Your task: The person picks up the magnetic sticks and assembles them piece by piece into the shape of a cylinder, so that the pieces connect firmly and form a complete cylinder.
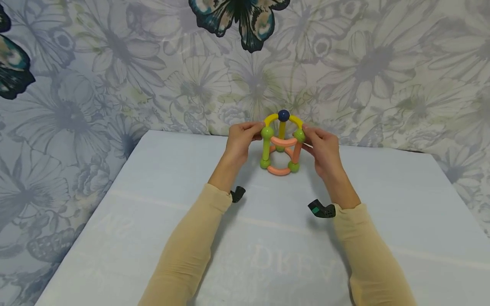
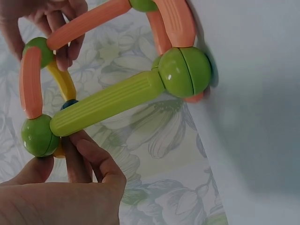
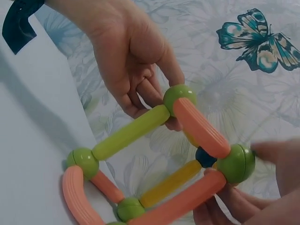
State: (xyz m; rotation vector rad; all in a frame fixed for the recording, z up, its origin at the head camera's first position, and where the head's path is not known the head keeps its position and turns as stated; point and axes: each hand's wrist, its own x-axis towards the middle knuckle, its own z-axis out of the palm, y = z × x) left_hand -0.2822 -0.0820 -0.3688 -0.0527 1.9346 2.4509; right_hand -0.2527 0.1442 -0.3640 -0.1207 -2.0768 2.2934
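Two tan sleeves point(image 1: 191, 246) reach from the near edge of the pale table point(image 1: 383, 238), each wrist carrying a small black strap. Farther in, toward the far edge and about midway between the side edges, stands a toy frame point(image 1: 280, 144) of green balls joined by orange, green and yellow rods, topped by a dark blue ball point(image 1: 283, 114). The left hand point(image 1: 242, 139) pinches an upper green ball with curled fingers; the right hand point(image 1: 323, 148) grips the opposite upper ball likewise. Behind hangs a flowered cloth point(image 1: 115, 63) with a butterfly point(image 1: 239, 19).
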